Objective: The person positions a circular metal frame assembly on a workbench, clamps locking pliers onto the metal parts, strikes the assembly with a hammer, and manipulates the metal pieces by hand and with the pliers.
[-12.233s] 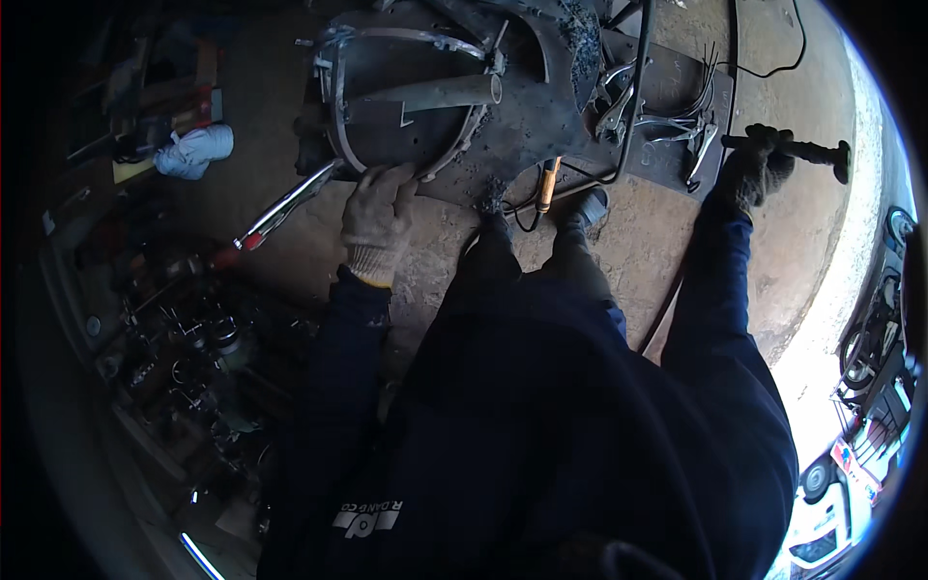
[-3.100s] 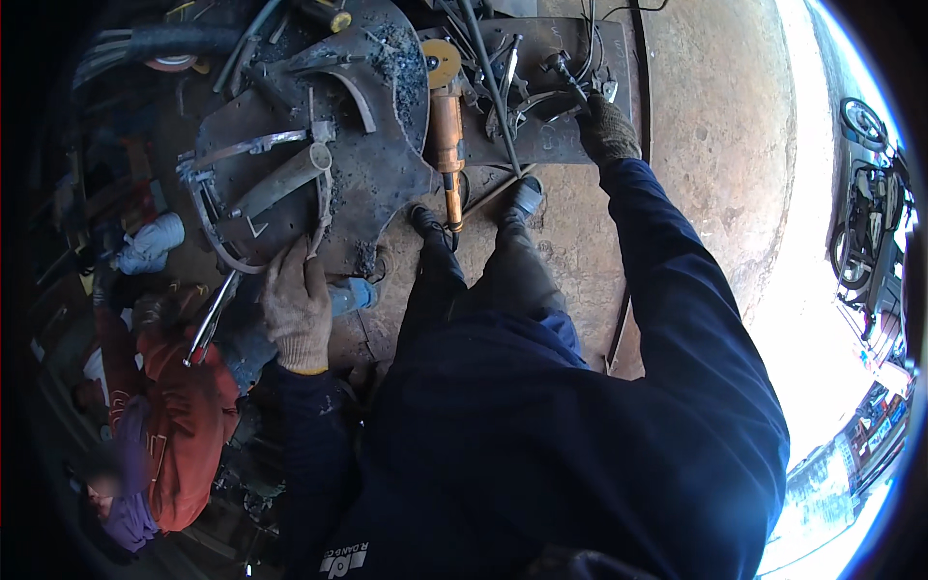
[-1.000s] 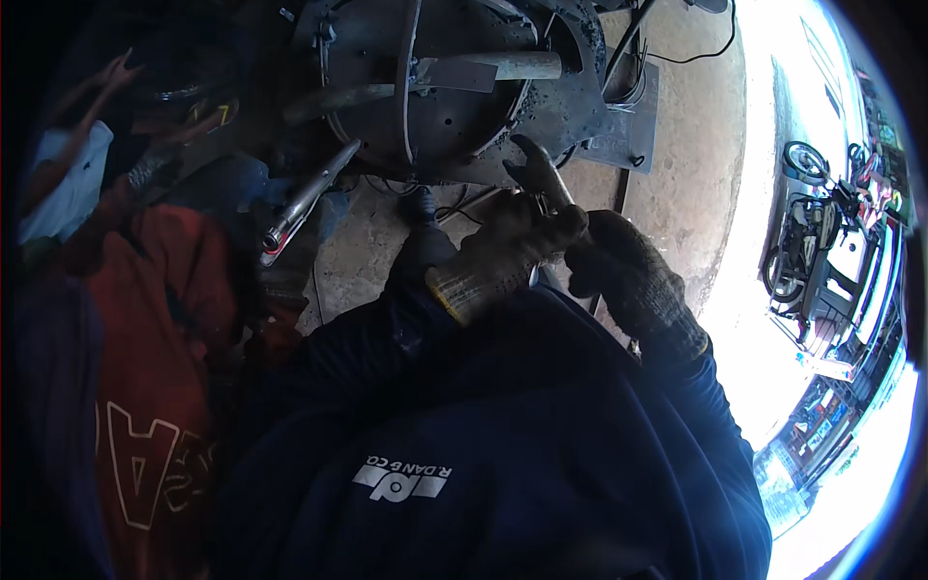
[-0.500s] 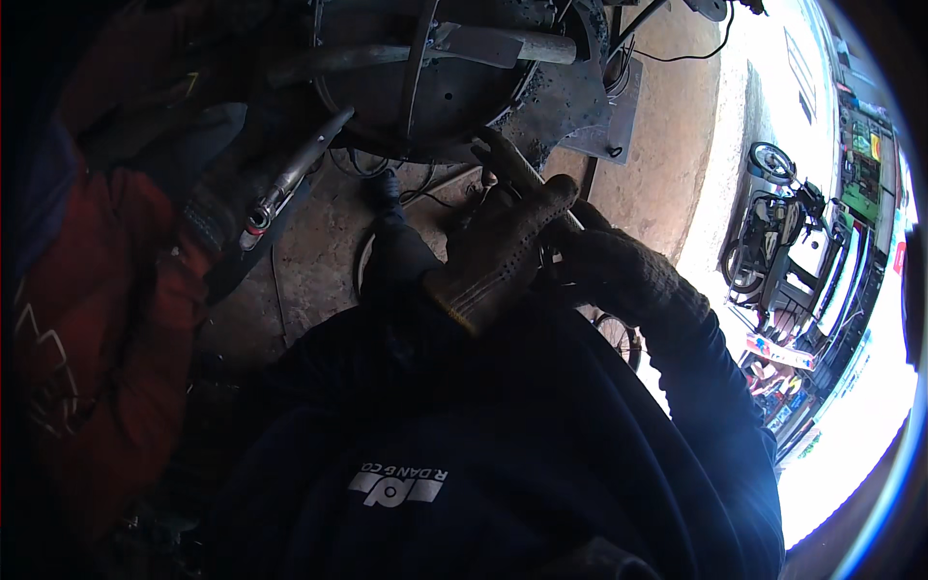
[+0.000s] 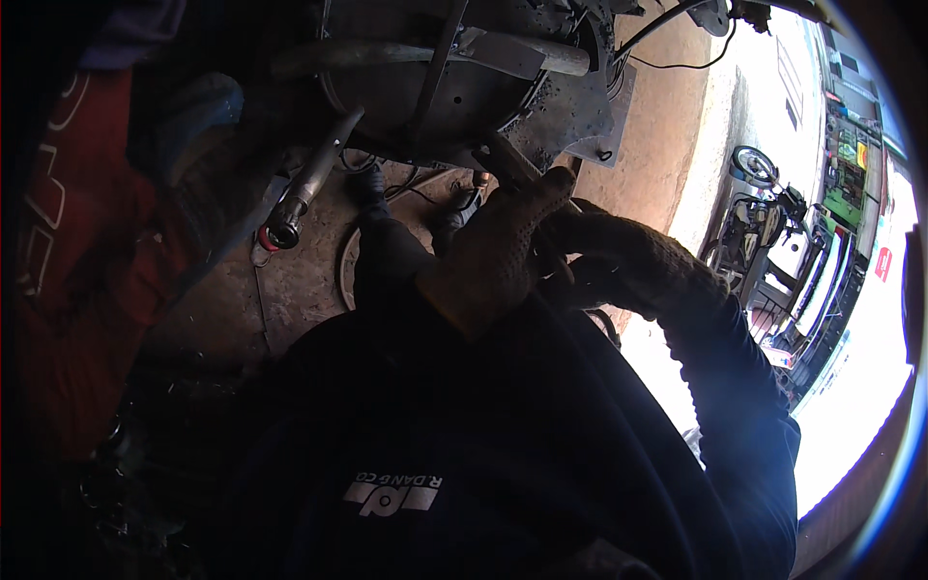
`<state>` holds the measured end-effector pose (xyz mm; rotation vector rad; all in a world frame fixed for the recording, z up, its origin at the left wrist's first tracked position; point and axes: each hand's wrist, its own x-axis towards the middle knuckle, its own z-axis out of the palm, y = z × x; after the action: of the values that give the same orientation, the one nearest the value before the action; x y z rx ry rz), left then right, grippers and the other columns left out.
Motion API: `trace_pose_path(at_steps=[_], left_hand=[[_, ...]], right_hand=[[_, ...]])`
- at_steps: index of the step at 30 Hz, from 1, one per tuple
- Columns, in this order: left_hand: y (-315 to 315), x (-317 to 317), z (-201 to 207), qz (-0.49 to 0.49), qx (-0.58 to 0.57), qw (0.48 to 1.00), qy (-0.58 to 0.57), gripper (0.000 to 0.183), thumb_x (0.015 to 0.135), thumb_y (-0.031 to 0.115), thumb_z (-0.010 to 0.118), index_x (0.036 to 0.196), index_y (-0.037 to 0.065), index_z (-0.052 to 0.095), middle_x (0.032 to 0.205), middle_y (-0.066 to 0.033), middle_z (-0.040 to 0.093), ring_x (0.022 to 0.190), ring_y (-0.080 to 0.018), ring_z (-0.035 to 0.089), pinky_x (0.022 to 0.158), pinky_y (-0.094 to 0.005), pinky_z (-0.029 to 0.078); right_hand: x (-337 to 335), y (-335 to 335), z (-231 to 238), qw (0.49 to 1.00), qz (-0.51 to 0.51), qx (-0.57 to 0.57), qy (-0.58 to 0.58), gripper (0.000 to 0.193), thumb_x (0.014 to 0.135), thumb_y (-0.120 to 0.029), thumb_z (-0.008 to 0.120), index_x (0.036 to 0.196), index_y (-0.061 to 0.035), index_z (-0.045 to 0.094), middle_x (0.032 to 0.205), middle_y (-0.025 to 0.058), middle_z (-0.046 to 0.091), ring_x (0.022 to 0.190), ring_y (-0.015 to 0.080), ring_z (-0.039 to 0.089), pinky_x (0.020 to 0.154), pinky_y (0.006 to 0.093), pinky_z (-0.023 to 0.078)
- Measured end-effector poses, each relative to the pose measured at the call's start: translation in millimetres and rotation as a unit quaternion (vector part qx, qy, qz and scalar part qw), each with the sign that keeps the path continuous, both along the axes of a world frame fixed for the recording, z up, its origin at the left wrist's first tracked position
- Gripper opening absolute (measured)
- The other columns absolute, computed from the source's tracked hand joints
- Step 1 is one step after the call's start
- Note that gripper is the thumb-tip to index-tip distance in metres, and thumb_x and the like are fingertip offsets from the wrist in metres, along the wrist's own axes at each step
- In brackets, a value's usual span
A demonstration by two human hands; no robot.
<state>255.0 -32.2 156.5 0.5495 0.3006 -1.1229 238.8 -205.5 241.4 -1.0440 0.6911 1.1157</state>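
Note:
Both my hands wear dark knitted work gloves and meet in front of my body around a dark, narrow bar-like piece (image 5: 512, 160). My left hand (image 5: 493, 253), in a glove with a yellowish cuff, lies along it with the thumb stretched up over it. Close by on the right, my right hand (image 5: 628, 253) has its fingers curled round the lower part. Shadow and the gloves hide most of the piece, so its kind cannot be made out. Its upper end points toward a round metal pan-like work (image 5: 457, 100).
A tool with a long handle (image 5: 382, 55) lies across the round metal work. A tapered metal tube (image 5: 319, 174) slants at left, beside a person in a red garment (image 5: 82, 193). Cables (image 5: 416, 184) run over the floor. A motorcycle (image 5: 749, 217) stands outside at right.
My hands stay together on the piece, with the right hand shifted slightly. The view has moved a little; the person at left has leaned and the metal tube has turned somewhat.

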Motion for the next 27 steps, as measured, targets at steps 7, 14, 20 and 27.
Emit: trace_pose_path(at_steps=[7,14,20,27], left_hand=[[10.3,19.4,34.9,-0.031,0.037,0.99,0.135,0.041,0.095,0.04,0.068,0.117,0.006,0.063,0.105,-0.0102,0.07,0.094,-0.0197,0.067,0.078,-0.0338,0.054],[8.4,19.3,33.4,-0.026,-0.043,0.983,0.178,0.04,0.094,0.042,0.068,0.111,0.006,0.064,0.103,-0.0097,0.071,0.09,-0.0187,0.067,0.079,-0.0339,0.053],[7.9,23.3,36.2,-0.024,-0.093,0.977,0.189,0.04,0.094,0.044,0.068,0.106,0.006,0.065,0.101,-0.0093,0.072,0.087,-0.0178,0.066,0.08,-0.034,0.052],[6.6,28.7,33.4,-0.025,-0.095,0.972,0.212,0.04,0.094,0.046,0.067,0.1,0.006,0.066,0.097,-0.0086,0.073,0.083,-0.017,0.066,0.08,-0.0345,0.05]], right_hand=[[11.8,-2.4,20.1,0.999,-0.002,0.001,-0.039,0.05,0.098,-0.02,0.064,0.141,0.0001,0.049,0.129,0.0186,0.06,0.108,0.0295,0.067,0.097,0.044,0.055],[38.4,12.3,37.9,0.999,-0.002,-0.039,0.031,0.036,0.098,-0.016,0.063,0.128,0.0026,0.06,0.113,0.0154,0.067,0.101,0.0258,0.069,0.089,0.0376,0.057],[46.1,9.8,40.6,0.989,0.125,-0.048,-0.055,0.03,0.1,-0.017,0.06,0.124,0.0006,0.064,0.105,0.0118,0.068,0.093,0.0202,0.069,0.079,0.0303,0.056],[36.3,-0.2,24.4,0.939,0.248,-0.07,-0.229,0.025,0.102,-0.018,0.055,0.117,-0.002,0.068,0.092,0.0063,0.07,0.08,0.0129,0.068,0.068,0.0226,0.054]])
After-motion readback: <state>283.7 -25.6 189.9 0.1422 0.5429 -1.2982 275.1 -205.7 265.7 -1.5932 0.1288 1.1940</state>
